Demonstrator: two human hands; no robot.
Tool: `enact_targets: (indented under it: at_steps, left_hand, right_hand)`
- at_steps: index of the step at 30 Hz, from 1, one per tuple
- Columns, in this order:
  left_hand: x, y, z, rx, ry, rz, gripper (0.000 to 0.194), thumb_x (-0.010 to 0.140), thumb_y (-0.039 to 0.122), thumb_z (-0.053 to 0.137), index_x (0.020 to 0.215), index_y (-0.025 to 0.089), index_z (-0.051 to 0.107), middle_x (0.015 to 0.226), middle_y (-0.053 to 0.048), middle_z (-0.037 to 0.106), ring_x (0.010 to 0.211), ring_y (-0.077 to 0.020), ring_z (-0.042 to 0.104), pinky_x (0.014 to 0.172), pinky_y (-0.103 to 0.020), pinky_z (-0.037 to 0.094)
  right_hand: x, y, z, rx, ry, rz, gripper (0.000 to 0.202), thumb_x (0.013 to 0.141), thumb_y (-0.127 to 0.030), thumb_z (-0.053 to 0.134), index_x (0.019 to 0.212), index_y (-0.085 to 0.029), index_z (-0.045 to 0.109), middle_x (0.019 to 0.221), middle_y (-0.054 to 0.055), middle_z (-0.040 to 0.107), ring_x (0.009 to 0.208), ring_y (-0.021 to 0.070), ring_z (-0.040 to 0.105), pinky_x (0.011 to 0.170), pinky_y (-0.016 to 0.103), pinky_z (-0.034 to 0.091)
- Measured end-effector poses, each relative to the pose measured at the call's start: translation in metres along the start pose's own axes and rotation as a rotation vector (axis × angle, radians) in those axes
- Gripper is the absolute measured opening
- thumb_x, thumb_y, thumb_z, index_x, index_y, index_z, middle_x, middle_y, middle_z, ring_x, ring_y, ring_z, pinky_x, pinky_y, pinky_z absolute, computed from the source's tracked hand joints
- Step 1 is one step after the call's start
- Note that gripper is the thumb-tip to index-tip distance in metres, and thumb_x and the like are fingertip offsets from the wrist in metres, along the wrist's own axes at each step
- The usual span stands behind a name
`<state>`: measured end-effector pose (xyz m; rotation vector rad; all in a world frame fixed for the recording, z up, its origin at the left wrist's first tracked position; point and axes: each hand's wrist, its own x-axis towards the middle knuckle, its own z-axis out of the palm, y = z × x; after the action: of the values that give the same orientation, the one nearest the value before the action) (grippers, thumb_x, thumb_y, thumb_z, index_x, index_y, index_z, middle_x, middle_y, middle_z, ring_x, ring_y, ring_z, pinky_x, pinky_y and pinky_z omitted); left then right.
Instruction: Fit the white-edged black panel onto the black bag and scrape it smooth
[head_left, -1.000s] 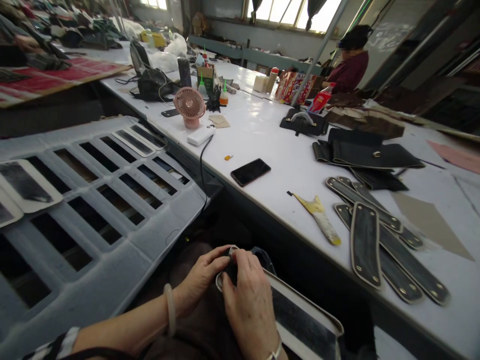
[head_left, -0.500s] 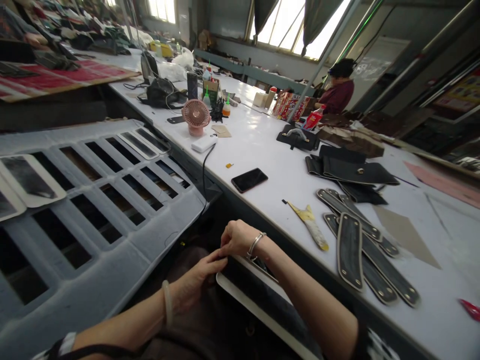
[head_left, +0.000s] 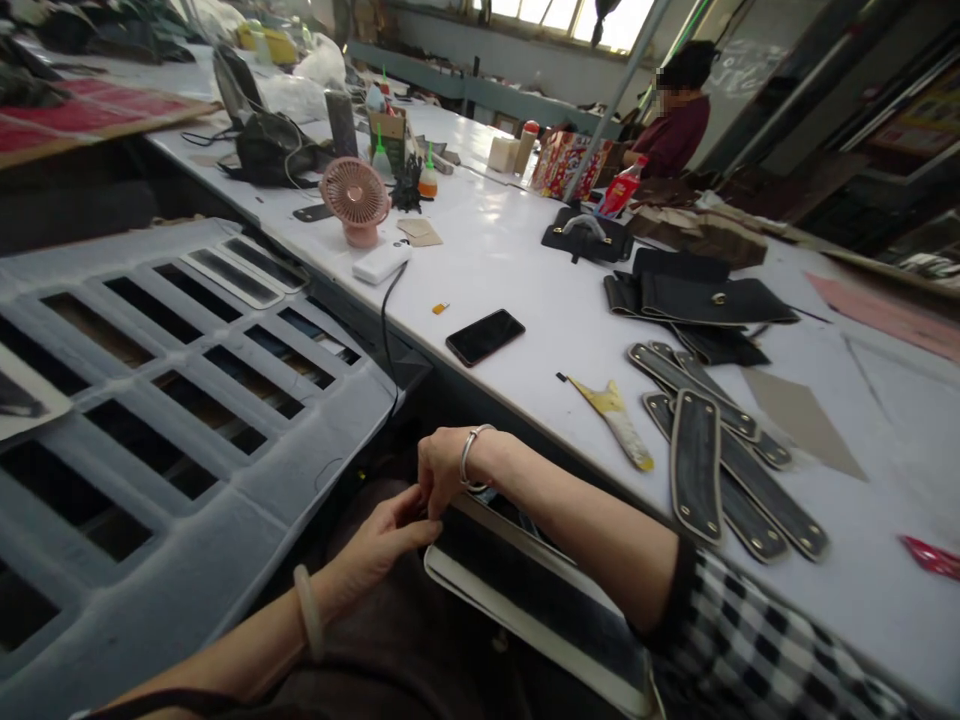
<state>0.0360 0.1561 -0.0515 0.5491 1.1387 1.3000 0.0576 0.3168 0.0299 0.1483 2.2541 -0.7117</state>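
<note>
A long black leather panel with pale edging slants across my lap, its near end running off towards the lower right. At its upper left end both hands meet. My left hand is closed there, thumb stretched along the panel's corner. My right hand arches over from above with its fingers bent down and pinched at the same end. The right fingertips are partly hidden, and I cannot tell whether a smaller thing lies between them. Beneath the right wrist, a second pale-edged layer shows next to the panel.
Left stands a grey slotted plastic crate bearing pale-edged panels. On the white table lie a phone, a yellow-taped tool, black riveted straps and black bag pieces. A pink fan stands farther back. Another person is beyond.
My view has tilted down and shifted a little. Both hands stay together at the panel's end, the right wrist bent more steeply. More of the panel and the checked right sleeve now shows.
</note>
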Motion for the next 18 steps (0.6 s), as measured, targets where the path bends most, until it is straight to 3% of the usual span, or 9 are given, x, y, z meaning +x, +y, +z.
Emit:
enact_targets:
  at_steps: [5,7,9,11,14,18]
  left_hand:
    - [0.006,-0.001,-0.009,0.182,0.018,0.001,0.065,0.078,0.034,0.067,0.138,0.021,0.044,0.139,-0.006,0.051,0.131,-0.0289,0.042,0.11,-0.043,0.033]
    - [0.012,0.002,-0.014,0.312,-0.016,0.027,0.067,0.079,0.039,0.066,0.139,0.021,0.042,0.142,-0.007,0.048,0.133,-0.0281,0.04,0.111,-0.042,0.032]
    - [0.018,0.009,-0.016,0.504,-0.029,0.083,0.067,0.08,0.043,0.064,0.139,0.022,0.042,0.143,-0.007,0.046,0.133,-0.0269,0.04,0.112,-0.042,0.03]
    - [0.026,0.022,-0.011,0.775,-0.019,0.184,0.061,0.08,0.046,0.063,0.136,0.025,0.047,0.144,-0.006,0.045,0.132,-0.027,0.041,0.113,-0.044,0.029]
    - [0.039,0.042,0.016,1.159,-0.071,0.419,0.042,0.08,0.043,0.063,0.12,0.03,0.062,0.136,-0.004,0.054,0.125,-0.0281,0.047,0.107,-0.046,0.034]
    - [0.056,0.052,0.077,1.373,-0.334,0.601,0.027,0.083,0.027,0.058,0.109,0.029,0.067,0.117,-0.003,0.065,0.106,-0.0228,0.059,0.094,-0.04,0.042]
  right_hand:
    - [-0.014,0.015,0.006,0.176,0.104,0.006,0.024,0.049,-0.032,0.087,0.058,-0.018,0.069,0.047,-0.004,0.054,0.061,0.0165,0.057,0.05,0.023,0.036]
    - [-0.03,0.037,0.017,0.306,0.209,0.02,0.029,0.063,-0.045,0.08,0.071,-0.018,0.071,0.058,-0.003,0.061,0.067,0.0152,0.059,0.053,0.021,0.039]
    - [-0.051,0.069,0.035,0.466,0.338,0.075,0.038,0.085,-0.053,0.057,0.09,-0.018,0.07,0.076,-0.001,0.067,0.072,0.012,0.061,0.058,0.019,0.043]
    - [-0.075,0.107,0.064,0.618,0.463,0.189,0.051,0.098,-0.051,0.031,0.102,-0.014,0.065,0.088,0.004,0.068,0.073,0.0099,0.063,0.063,0.019,0.047]
    - [-0.104,0.154,0.123,0.784,0.516,0.377,0.056,0.1,-0.051,0.026,0.089,-0.011,0.064,0.075,0.004,0.066,0.062,0.0106,0.063,0.06,0.024,0.051]
    - [-0.103,0.17,0.193,0.915,0.5,0.515,0.042,0.096,-0.049,0.045,0.082,-0.013,0.063,0.07,-0.001,0.063,0.061,0.0121,0.061,0.062,0.029,0.053]
